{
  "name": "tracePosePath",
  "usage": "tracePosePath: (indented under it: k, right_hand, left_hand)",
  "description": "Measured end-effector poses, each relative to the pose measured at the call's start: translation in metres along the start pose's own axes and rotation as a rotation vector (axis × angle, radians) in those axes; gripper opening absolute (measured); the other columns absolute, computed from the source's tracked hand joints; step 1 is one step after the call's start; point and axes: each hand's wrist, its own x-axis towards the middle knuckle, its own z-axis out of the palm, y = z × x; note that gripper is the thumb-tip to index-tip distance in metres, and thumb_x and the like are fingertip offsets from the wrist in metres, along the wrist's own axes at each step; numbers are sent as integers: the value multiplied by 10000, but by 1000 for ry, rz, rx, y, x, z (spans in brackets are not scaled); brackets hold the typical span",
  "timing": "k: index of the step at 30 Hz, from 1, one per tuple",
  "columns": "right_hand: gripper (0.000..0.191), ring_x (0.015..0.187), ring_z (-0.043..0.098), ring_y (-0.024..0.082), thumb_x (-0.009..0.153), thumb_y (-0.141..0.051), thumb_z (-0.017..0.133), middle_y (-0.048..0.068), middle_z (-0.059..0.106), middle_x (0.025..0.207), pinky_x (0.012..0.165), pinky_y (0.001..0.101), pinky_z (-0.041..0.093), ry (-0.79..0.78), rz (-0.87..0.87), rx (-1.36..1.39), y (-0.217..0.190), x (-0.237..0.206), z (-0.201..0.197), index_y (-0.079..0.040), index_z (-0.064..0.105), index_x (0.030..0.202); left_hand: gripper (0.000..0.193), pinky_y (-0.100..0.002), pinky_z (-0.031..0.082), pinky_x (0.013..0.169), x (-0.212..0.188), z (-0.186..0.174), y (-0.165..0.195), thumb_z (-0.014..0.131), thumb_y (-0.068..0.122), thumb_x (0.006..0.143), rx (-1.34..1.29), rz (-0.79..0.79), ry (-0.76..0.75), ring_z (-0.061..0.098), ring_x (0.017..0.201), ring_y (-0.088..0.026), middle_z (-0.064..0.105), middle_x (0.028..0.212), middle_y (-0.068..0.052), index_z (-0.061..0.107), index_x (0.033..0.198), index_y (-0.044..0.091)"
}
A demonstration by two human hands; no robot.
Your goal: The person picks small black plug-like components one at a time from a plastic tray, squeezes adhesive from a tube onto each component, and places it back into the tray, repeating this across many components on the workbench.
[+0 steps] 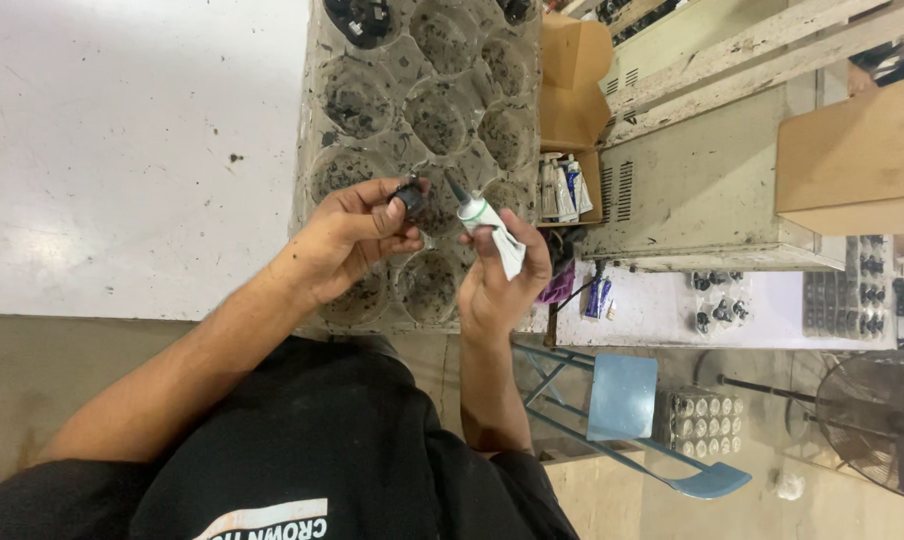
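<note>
We have both forearms raised in front of the chest, elbows low, hands meeting over a dirty plastic tray (372, 60) of round cups. Our left hand (347, 240) is cocked at the wrist, palm turned inward, the thumb and first fingers pinching a small black part (409, 195) right at the fingertips, the rest curled under it. Our right hand (502, 275) stands upright, fingers wrapped tight around a white tube (497, 235) with a green band, thumb pressed along its side. The tube's thin nozzle pokes up past the fingertips and leans toward the black part, close beside it; we cannot tell whether they touch. Beyond the right knuckles sits an open cardboard box (572, 90) with more tubes inside.
</note>
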Motion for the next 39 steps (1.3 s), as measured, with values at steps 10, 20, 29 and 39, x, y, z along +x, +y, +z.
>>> tracePosePath:
  k: [10,20,29,39]
  right_hand:
    - [245,969,705,182,813,80,837,100,722,1048,861,282,563,-161,-295,-646,-12,-2,30,-39,721,994]
    - [270,861,706,191,757,54,864,71,718,911,766,289,548,-240,-496,-845,-34,-2,48,-68,724,952]
    - [276,849,696,183,755,44,873,63,701,914,743,280,536,-220,-486,-853,-34,-9,43,-75,714,947]
    - [289,843,672,143,758,80,846,50,697,918,744,261,537,-235,-326,-697,-37,-10,33,-71,733,977]
  left_hand:
    - [350,-328,630,862,2,-15,3,606,135,1031,10,-19,32,702,890,-158,705,1019,-84,611,1335,-40]
    - [262,-318,625,848,-7,-16,6,587,156,1051,5,-26,-29,698,885,-154,718,1071,-110,645,1201,-51]
    - [287,-313,625,845,-8,-17,3,567,160,1056,-31,-40,-34,698,879,-153,712,1081,-122,632,1224,-64]
    - [438,-316,621,826,-13,-11,5,553,152,1059,-78,-66,-37,696,847,-160,712,1096,-149,554,1395,-129]
